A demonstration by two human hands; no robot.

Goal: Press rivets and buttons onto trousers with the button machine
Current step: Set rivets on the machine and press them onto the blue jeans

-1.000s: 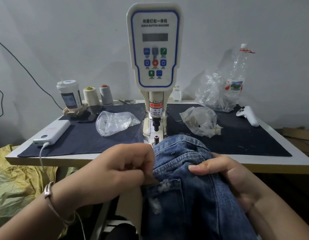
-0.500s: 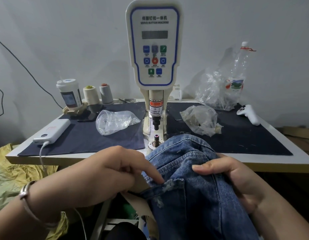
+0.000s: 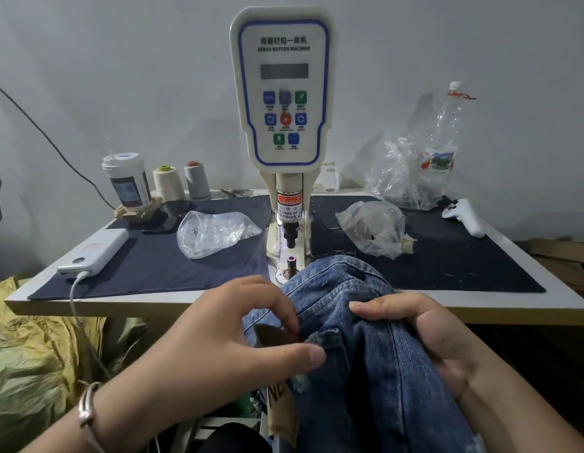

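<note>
Blue denim trousers (image 3: pixel 375 364) are bunched at the table's front edge, just below the cream servo button machine (image 3: pixel 282 93) and its lower die post (image 3: pixel 291 264). My left hand (image 3: pixel 218 338) grips the pocket edge of the trousers, fingers curled into the opening and thumb laid over the frayed corner. My right hand (image 3: pixel 424 338) holds the folded denim from the right, thumb on top and fingers underneath. The punch (image 3: pixel 289 238) hangs above the die with nothing between them.
On the dark mat (image 3: pixel 160 263) lie a clear bag (image 3: pixel 215 232), a white power bank (image 3: pixel 96 251) with cable, a cup (image 3: pixel 127 181) and two thread cones (image 3: pixel 182 181). Right of the machine: plastic bags (image 3: pixel 375 232), a bottle (image 3: pixel 446 138), a white controller (image 3: pixel 464 215).
My left hand shifted from a closed fist, through a pointing finger, to fingers hooked into the pocket opening. The denim edge sits slightly lower and nearer me. My right hand barely moved.
</note>
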